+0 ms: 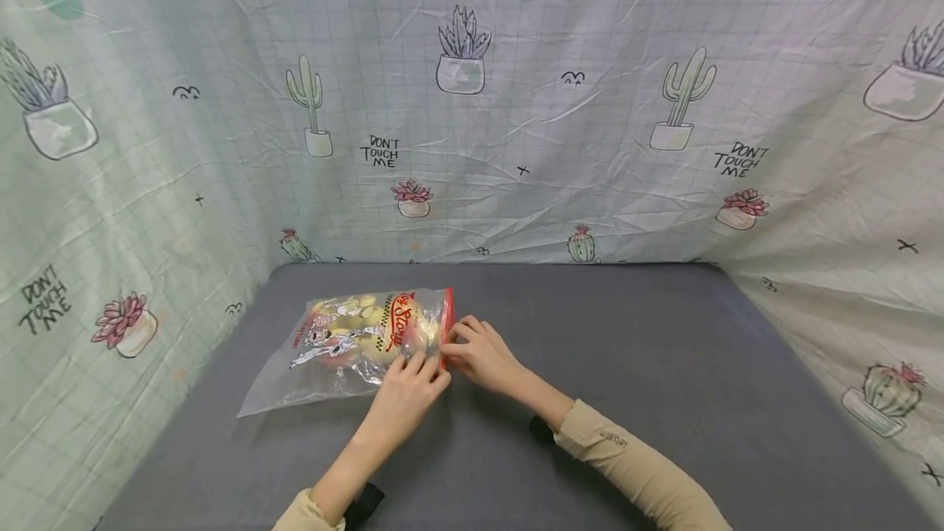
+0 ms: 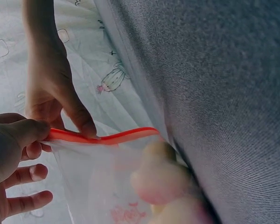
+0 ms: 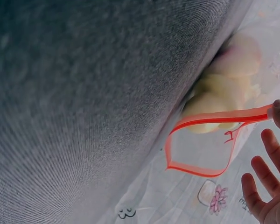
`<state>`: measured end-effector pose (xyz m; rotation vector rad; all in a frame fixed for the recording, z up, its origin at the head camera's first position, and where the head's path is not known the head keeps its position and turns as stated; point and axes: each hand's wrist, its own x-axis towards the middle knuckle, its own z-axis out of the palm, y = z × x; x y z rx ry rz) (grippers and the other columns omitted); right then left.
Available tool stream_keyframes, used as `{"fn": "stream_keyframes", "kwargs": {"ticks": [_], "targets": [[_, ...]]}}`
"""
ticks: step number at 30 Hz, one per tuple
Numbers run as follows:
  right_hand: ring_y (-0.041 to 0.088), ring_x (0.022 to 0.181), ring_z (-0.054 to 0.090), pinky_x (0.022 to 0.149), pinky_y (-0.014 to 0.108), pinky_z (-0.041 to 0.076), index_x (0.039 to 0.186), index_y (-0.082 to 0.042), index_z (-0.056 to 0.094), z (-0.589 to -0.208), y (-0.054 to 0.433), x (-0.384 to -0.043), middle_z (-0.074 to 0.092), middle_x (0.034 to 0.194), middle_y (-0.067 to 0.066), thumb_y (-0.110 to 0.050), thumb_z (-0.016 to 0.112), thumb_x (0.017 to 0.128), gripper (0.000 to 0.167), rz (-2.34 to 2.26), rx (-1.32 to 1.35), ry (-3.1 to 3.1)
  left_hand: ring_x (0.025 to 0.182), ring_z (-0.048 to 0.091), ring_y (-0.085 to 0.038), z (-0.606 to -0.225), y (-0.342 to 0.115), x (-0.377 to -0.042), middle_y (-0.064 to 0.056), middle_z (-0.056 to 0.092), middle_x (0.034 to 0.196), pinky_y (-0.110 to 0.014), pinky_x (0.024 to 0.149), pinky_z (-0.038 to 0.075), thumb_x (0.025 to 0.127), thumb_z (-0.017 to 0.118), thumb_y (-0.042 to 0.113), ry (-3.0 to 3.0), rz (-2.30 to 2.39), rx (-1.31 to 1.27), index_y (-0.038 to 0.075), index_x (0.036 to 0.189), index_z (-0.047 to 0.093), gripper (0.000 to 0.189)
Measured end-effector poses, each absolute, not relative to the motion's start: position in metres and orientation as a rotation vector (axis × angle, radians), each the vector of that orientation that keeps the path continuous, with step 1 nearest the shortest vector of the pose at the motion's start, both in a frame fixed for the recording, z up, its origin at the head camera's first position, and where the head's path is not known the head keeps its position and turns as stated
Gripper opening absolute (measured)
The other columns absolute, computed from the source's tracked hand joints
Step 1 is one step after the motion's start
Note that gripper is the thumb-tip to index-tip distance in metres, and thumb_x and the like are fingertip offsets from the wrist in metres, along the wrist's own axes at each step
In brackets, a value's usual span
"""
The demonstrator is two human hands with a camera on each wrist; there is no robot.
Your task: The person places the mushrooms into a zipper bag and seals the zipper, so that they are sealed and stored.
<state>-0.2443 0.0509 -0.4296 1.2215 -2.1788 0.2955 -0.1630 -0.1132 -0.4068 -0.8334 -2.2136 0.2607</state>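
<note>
A clear slider zip bag [image 1: 324, 383] with a red strip and Toy Story print lies on its side on the grey table. Inside are several rounded yellowish-pink things [image 3: 219, 91], blurred through the plastic. My left hand [image 1: 413, 388] pinches the near end of the red zip strip [image 2: 123, 137] between thumb and forefinger, its other fingers loosely bent. Farther along the strip, my right hand [image 1: 483, 357] pinches it, thumb by a small whitish slider [image 3: 270, 113]. Part of the bag's mouth gapes into a red-edged loop in the right wrist view.
The grey tabletop [image 1: 627, 351] extends right of the bag and in front of it. A pale cloth [image 1: 531, 121] printed with cacti hangs behind the table and along both sides.
</note>
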Motion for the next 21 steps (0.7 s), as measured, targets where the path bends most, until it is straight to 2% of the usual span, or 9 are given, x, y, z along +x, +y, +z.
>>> {"fn": "stream_keyframes", "kwargs": {"ticks": [21], "targets": [[0.014, 0.087, 0.049, 0.063, 0.025, 0.038, 0.085, -0.027, 0.065, -0.433, 0.046, -0.266, 0.057, 0.086, -0.005, -0.025, 0.069, 0.076, 0.010, 0.223, 1.160, -2.191, 0.071, 0.048, -0.017, -0.404, -0.111, -0.163, -0.001, 0.052, 0.075, -0.029, 0.061, 0.035, 0.065, 0.074, 0.011, -2.205, 0.271, -0.835, 0.016, 0.076, 0.059, 0.020]]}}
